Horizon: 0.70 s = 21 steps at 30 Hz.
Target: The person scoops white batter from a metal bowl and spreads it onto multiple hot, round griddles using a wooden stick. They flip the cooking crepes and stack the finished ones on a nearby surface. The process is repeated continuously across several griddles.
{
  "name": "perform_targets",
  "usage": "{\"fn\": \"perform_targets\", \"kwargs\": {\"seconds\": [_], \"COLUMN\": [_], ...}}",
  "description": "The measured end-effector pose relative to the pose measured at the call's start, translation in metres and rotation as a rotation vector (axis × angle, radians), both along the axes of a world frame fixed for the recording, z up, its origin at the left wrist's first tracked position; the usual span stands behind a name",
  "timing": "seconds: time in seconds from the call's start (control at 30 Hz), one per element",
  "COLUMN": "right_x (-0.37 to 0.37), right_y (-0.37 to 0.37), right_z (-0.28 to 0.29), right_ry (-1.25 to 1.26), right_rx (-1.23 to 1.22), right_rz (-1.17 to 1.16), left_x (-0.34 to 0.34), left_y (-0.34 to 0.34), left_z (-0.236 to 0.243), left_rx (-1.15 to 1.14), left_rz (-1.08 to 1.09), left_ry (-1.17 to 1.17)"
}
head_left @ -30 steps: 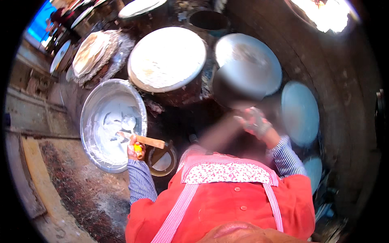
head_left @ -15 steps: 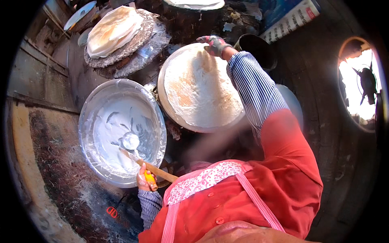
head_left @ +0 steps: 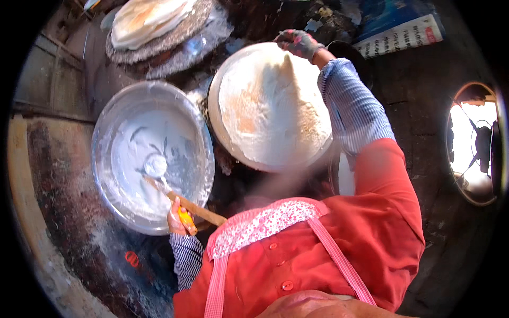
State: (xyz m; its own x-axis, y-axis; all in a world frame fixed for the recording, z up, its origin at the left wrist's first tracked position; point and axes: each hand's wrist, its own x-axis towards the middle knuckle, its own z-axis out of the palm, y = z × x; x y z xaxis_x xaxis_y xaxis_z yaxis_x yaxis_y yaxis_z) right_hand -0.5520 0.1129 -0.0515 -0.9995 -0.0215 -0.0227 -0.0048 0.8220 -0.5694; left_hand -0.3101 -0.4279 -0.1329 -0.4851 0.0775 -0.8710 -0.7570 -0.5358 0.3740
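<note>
My left hand (head_left: 176, 218) is closed around the yellow handle of a ladle (head_left: 155, 166), whose round bowl rests in white batter. The batter is in a wide metal basin (head_left: 102, 159) on the left. A flat wooden stick (head_left: 199, 212) lies across the basin's near rim, beside that hand. To the right, a large thin flatbread (head_left: 249, 106), pale with browned patches, covers a round griddle (head_left: 233, 153). My right hand (head_left: 299, 43), in a dark patterned glove, pinches the flatbread's far edge. A raised fold runs down from its fingers; the fingertips are partly hidden.
A stack of pale flatbreads (head_left: 151, 21) sits on a round woven mat (head_left: 185, 34) at the far left. A dark bucket-like vessel (head_left: 350, 55) stands beyond my right forearm. Orange-handled scissors (head_left: 131, 258) lie at the lower left. Steam blurs the area near the griddle's front.
The view has shifted a little. At the right hand, the flatbread's far edge has risen into a clearer fold. The left hand and ladle stay about the same.
</note>
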Motion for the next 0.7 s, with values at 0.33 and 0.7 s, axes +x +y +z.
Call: {"fn": "perform_targets", "kwargs": {"seconds": [0.33,0.7], "right_x": [0.233,0.354], "right_y": [-0.313,-0.247], "right_z": [0.038,0.047], "right_ry": [-0.734,-0.336], "right_rx": [-0.212,-0.027], "right_rz": [0.738,0.209], "left_x": [0.007,0.053], "left_y": [0.028,0.035], "left_z": [0.001,0.01], "left_rx": [0.143,0.418], "left_rz": [0.073,-0.017], "left_ry": [-0.081,0.181]}}
